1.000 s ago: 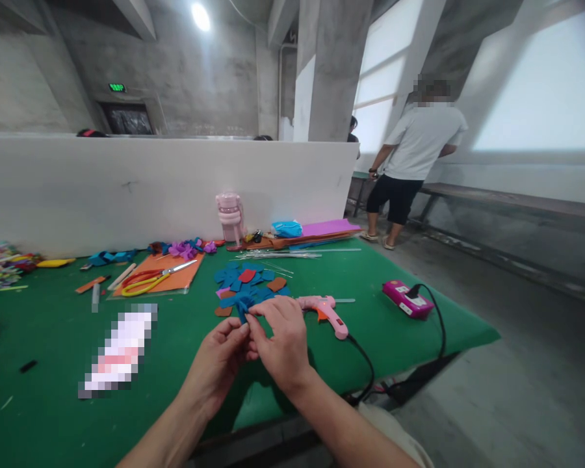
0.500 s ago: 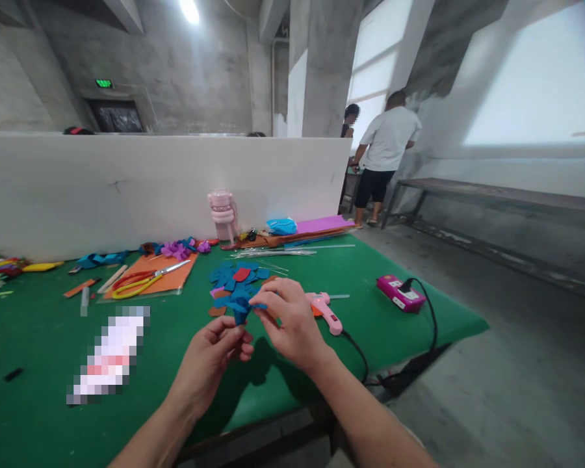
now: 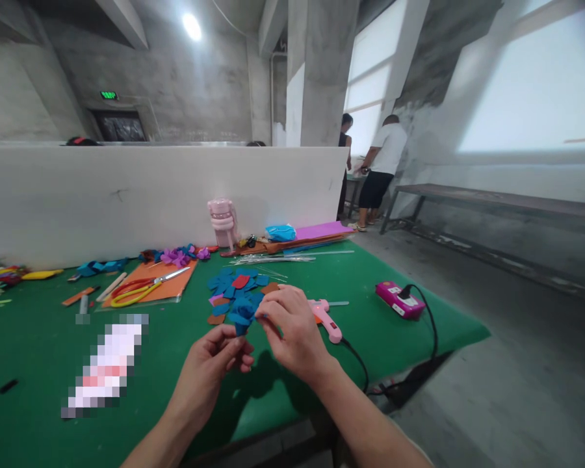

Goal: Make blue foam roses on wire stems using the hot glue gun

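My left hand (image 3: 214,364) and my right hand (image 3: 290,325) are raised together over the near edge of the green table (image 3: 53,364). Both pinch a small blue foam flower (image 3: 242,313): the left holds its lower end, the right grips a petal at its right side. Just behind it lies a pile of blue, red and brown foam pieces (image 3: 238,286). A pink glue gun (image 3: 327,318) lies to the right of my right hand, its black cord running off the table edge.
Red and yellow scissors (image 3: 136,289) lie on an orange sheet at the left. A pink bottle (image 3: 221,221) stands by the white partition (image 3: 151,195). A magenta power strip (image 3: 400,300) sits near the right edge. Two people stand far back right.
My hands have spread a little apart, with the blue flower still pinched between them. The view has swung slightly, and the person in the white shirt has walked farther away.
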The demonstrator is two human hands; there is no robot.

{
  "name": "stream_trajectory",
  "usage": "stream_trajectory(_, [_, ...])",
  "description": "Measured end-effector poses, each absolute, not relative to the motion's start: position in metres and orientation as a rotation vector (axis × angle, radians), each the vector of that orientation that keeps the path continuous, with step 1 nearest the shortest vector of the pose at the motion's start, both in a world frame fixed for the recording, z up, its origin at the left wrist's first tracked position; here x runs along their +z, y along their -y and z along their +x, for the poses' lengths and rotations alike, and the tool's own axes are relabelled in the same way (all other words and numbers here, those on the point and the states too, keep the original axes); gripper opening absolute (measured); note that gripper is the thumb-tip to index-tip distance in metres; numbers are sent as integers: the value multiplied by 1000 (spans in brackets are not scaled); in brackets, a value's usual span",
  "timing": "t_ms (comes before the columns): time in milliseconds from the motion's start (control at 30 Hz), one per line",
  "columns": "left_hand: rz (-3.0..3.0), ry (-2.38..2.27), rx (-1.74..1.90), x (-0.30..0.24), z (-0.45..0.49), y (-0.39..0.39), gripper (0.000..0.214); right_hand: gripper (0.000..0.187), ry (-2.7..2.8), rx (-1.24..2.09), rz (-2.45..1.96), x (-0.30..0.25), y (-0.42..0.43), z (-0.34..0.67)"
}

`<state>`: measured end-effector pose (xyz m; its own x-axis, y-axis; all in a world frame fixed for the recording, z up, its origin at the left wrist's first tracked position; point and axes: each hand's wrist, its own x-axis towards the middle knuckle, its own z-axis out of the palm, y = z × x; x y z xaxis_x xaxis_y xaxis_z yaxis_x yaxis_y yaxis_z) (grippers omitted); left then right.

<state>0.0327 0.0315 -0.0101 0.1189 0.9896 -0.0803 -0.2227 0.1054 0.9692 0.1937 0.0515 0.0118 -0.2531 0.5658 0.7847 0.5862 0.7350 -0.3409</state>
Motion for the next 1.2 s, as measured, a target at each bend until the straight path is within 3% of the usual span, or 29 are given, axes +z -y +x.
stream_trajectory(1200, [1055,-976,1147,-12,31,-31,17,12,1912,-38,-837,12,-51,195])
